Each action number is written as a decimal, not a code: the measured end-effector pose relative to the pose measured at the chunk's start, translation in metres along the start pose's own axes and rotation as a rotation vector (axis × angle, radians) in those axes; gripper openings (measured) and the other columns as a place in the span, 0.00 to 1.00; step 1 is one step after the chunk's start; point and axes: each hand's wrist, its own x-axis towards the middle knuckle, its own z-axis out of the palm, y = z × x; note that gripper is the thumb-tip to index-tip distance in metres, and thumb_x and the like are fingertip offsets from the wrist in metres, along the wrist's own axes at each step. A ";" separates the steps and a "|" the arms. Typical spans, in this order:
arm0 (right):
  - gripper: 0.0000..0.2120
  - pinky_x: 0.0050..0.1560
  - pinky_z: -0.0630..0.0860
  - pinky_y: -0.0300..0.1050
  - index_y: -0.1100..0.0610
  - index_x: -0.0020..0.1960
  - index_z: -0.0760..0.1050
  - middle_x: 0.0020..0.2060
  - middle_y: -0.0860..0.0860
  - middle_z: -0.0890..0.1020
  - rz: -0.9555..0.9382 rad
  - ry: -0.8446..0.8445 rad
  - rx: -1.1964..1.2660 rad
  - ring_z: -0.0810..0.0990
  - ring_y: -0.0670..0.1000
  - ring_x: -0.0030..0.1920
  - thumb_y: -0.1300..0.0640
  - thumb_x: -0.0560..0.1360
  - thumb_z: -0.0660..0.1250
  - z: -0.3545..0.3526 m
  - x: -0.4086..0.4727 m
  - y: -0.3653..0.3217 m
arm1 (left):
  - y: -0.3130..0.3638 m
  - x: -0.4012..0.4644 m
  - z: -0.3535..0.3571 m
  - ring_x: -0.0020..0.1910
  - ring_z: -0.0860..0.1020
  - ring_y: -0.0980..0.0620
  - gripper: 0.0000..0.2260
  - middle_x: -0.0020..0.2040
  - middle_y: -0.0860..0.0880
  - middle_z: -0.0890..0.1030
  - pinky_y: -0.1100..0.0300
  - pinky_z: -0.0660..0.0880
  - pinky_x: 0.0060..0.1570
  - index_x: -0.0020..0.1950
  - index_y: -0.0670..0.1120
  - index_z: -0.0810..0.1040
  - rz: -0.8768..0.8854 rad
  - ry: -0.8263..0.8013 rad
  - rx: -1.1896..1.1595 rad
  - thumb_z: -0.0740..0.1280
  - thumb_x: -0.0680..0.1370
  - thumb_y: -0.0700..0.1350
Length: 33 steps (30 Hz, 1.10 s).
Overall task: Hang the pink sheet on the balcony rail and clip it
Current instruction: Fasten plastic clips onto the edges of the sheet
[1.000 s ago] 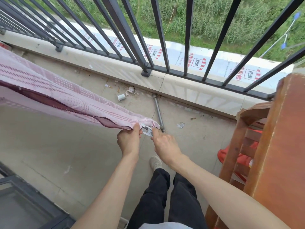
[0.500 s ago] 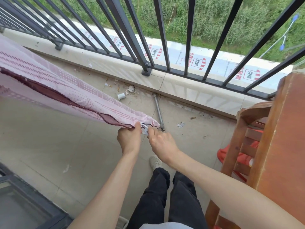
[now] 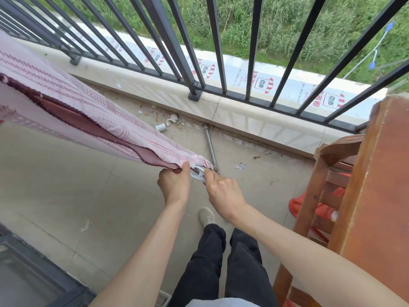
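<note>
A: Where is the pink sheet [image 3: 93,120] in your view?

B: It stretches from the left edge down to your hands at centre, a woven cloth with rows of small squares and fine red stripes. A darker maroon scalloped hem runs along its folded edge. It hangs in the air above the pale tiled floor [image 3: 66,178], not over the balcony rail [image 3: 168,41].

A: What is your left hand [image 3: 174,185] doing?

B: Its fingers are curled and pinch the sheet's corner from below, thumb on top of the cloth.

A: And your right hand [image 3: 223,193]?

B: Thumb and forefinger pinch a small pale clip [image 3: 197,173] just beside the sheet's corner. You cannot tell whether the clip's jaws bite the cloth, since your fingers hide them.

A: Describe the rail.

B: Dark square-section metal bars, upright and evenly spaced, set into a smooth stone kerb [image 3: 232,116]. Beyond it lies printed plastic sheeting and tall green grass.

A: What else lies nearby?

B: A grey metal pipe [image 3: 210,147] rests on the floor, one end at the kerb, the other near your hands. Scraps of litter lie near it. At right stands reddish-brown wooden furniture [image 3: 365,196] with slats, something orange-red behind them. Your black trousers and one pale shoe [image 3: 205,216] show below.
</note>
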 end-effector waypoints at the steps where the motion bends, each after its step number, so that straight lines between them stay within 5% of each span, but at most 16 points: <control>1: 0.15 0.18 0.63 0.38 0.62 0.39 0.79 0.26 0.50 0.79 0.022 -0.011 0.009 0.78 0.49 0.22 0.62 0.54 0.79 0.000 0.002 0.000 | 0.000 -0.001 0.000 0.33 0.73 0.47 0.13 0.28 0.49 0.77 0.60 0.66 0.38 0.28 0.42 0.74 -0.001 0.001 0.004 0.66 0.71 0.44; 4: 0.16 0.33 0.65 0.48 0.68 0.59 0.67 0.49 0.60 0.79 -0.012 -0.108 0.151 0.81 0.59 0.44 0.71 0.71 0.57 0.006 0.012 -0.004 | -0.001 -0.001 0.000 0.35 0.75 0.47 0.11 0.29 0.49 0.79 0.60 0.68 0.40 0.32 0.41 0.77 0.016 -0.007 0.001 0.67 0.72 0.45; 6: 0.17 0.36 0.63 0.49 0.66 0.60 0.64 0.53 0.61 0.77 -0.015 -0.120 0.196 0.79 0.61 0.49 0.72 0.72 0.51 0.012 0.018 -0.007 | -0.002 0.000 -0.001 0.36 0.76 0.46 0.11 0.32 0.46 0.80 0.58 0.70 0.42 0.33 0.39 0.78 0.030 -0.013 0.001 0.67 0.72 0.45; 14: 0.12 0.42 0.67 0.48 0.64 0.60 0.64 0.58 0.59 0.76 0.013 -0.162 0.197 0.76 0.59 0.56 0.60 0.79 0.56 0.030 0.028 -0.007 | -0.009 0.005 -0.002 0.36 0.73 0.41 0.15 0.31 0.41 0.78 0.55 0.68 0.40 0.32 0.36 0.74 0.125 -0.068 0.063 0.65 0.74 0.46; 18: 0.32 0.65 0.61 0.48 0.62 0.70 0.57 0.67 0.55 0.68 0.036 -0.131 0.256 0.65 0.54 0.68 0.45 0.75 0.62 0.032 0.022 -0.004 | -0.019 0.002 -0.006 0.44 0.76 0.50 0.06 0.47 0.46 0.81 0.61 0.68 0.45 0.48 0.43 0.77 0.279 -0.200 0.115 0.64 0.76 0.45; 20: 0.37 0.71 0.55 0.50 0.61 0.74 0.50 0.73 0.54 0.61 0.080 -0.119 0.270 0.58 0.53 0.73 0.44 0.75 0.62 0.028 0.011 -0.003 | -0.032 -0.003 -0.012 0.51 0.76 0.48 0.11 0.56 0.45 0.77 0.59 0.69 0.52 0.58 0.43 0.74 0.413 -0.293 0.201 0.63 0.77 0.43; 26: 0.32 0.73 0.41 0.56 0.54 0.76 0.43 0.76 0.54 0.51 0.331 -0.078 0.197 0.48 0.53 0.76 0.44 0.79 0.53 0.012 -0.063 0.006 | -0.067 -0.020 -0.032 0.69 0.66 0.43 0.21 0.69 0.41 0.69 0.51 0.63 0.66 0.70 0.42 0.66 0.962 -0.501 0.646 0.62 0.77 0.45; 30: 0.32 0.73 0.39 0.57 0.51 0.76 0.44 0.77 0.52 0.49 0.695 0.077 0.208 0.47 0.52 0.76 0.41 0.78 0.52 -0.003 -0.140 0.007 | -0.065 -0.043 -0.031 0.76 0.50 0.48 0.25 0.77 0.47 0.53 0.51 0.47 0.73 0.75 0.50 0.53 1.145 -0.673 0.859 0.55 0.79 0.52; 33: 0.32 0.73 0.40 0.56 0.51 0.76 0.44 0.76 0.52 0.50 0.973 0.176 0.237 0.47 0.52 0.76 0.41 0.78 0.52 -0.007 -0.209 0.006 | -0.056 -0.076 -0.019 0.76 0.49 0.49 0.26 0.77 0.48 0.52 0.51 0.44 0.73 0.75 0.52 0.52 1.280 -0.770 0.891 0.55 0.79 0.54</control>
